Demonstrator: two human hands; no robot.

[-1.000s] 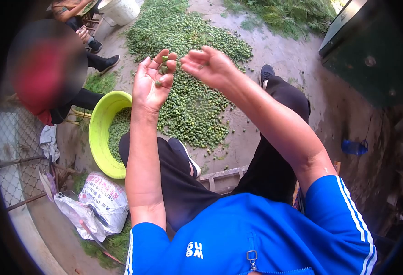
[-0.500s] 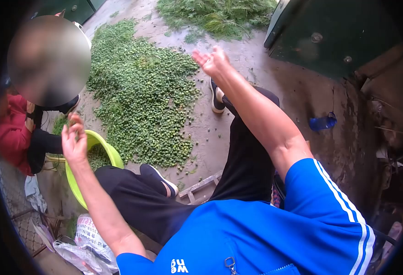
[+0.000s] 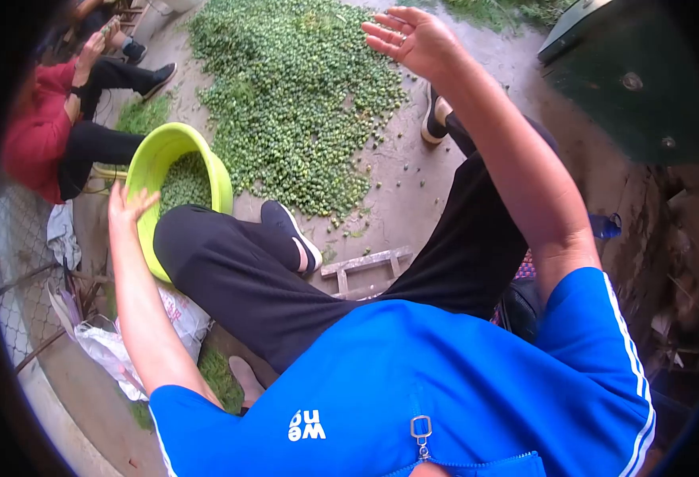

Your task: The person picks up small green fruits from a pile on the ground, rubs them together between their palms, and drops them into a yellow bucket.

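Note:
My left hand (image 3: 131,205) is raised beside the left rim of the yellow-green tub (image 3: 224,184), fingers spread and holding nothing; whether it touches the rim I cannot tell. Small green pods or fruits (image 3: 186,181) lie inside the tub. My right hand (image 3: 417,41) is held up with its palm showing and fingers extended, empty, in front of the right edge of a wide heap of small round green fruits (image 3: 286,103) on the floor.
A person in a red top (image 3: 41,119) sits at the left. Green sprigs (image 3: 500,12) lie at the back, near a dark green panel (image 3: 636,87). A wooden frame (image 3: 365,270) lies between my feet and seat; a white sack (image 3: 111,350) is at lower left.
The view has shifted, so the tub and heap appear higher or further right. Both my hands remain raised; the fingers of my left hand have spread and stand nearer the tub's rim.

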